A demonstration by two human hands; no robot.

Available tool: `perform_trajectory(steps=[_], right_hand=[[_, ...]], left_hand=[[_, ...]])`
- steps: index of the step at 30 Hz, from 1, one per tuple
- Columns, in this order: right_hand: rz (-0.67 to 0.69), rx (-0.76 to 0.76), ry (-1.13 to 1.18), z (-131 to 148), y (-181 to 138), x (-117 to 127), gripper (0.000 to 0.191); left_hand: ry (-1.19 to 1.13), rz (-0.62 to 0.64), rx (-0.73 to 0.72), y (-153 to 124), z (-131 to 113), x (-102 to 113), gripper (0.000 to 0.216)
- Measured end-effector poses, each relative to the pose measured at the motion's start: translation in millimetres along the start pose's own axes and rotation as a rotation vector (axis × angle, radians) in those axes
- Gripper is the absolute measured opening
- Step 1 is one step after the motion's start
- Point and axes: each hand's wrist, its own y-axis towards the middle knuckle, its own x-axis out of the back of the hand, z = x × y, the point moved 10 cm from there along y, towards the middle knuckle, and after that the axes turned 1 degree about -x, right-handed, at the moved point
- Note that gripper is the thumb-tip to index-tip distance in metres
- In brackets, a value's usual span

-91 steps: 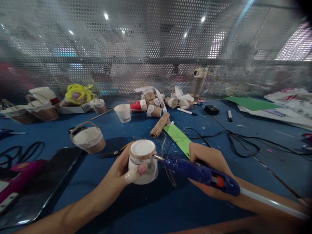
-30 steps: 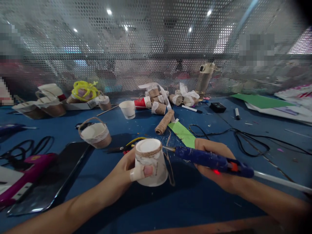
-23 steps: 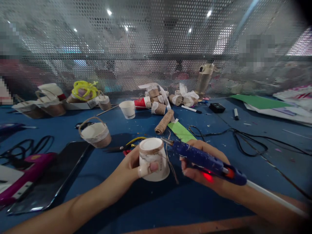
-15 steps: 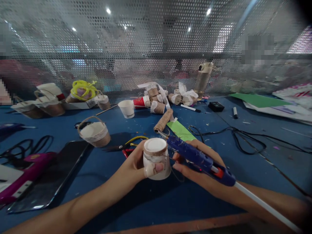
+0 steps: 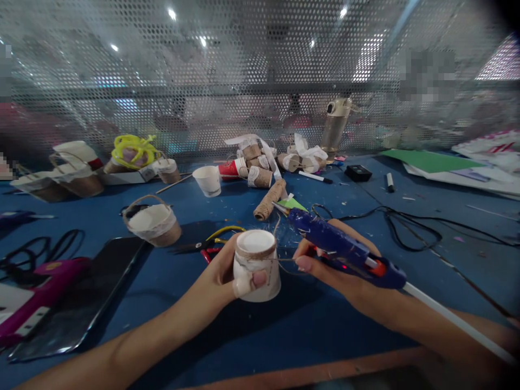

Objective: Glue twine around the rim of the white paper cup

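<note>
My left hand is wrapped round an upturned white paper cup with jute twine wound near its top; a bandaged thumb presses the cup's front. My right hand grips a blue hot glue gun whose nozzle points up and left, away from the cup. Its fingertips also pinch a thin strand of twine that runs to the cup's side. A white glue stick sticks out of the gun's back.
A twine spool, green paper strip, pliers, a twine-wrapped basket cup, more cups, black cables, a dark tablet and a pink glue gun lie on the blue table. Perforated mesh stands behind.
The glue gun's nozzle has left the cup's side and swung upward. My right fingers have come in to pinch the twine beside the cup. My left hand keeps holding the cup.
</note>
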Motion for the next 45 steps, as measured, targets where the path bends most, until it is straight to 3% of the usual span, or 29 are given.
perform_trajectory(steps=[6,12,19,31,45], right_hand=[[0.051,-0.168,0.101,-15.1,3.0,-7.3,0.013],[0.086,-0.244,0.180,-24.8,2.8,-12.9,0.015],[0.073,-0.222,0.166,-25.2,4.0,-13.1,0.015],[0.028,-0.203,0.294,-24.9,4.5,-14.4,0.017],[0.088,-0.221,0.368,-29.6,3.4,-22.1,0.021]], left_hand=[[-0.030,-0.033,0.042,-3.6,3.8,-3.2,0.058],[-0.045,0.044,0.046,-3.7,5.1,-7.1,0.056],[-0.082,0.154,0.069,-4.1,12.6,-10.2,0.053],[-0.148,0.217,0.072,-9.1,12.7,-17.4,0.053],[-0.261,0.254,0.114,-9.8,11.6,-24.3,0.045]])
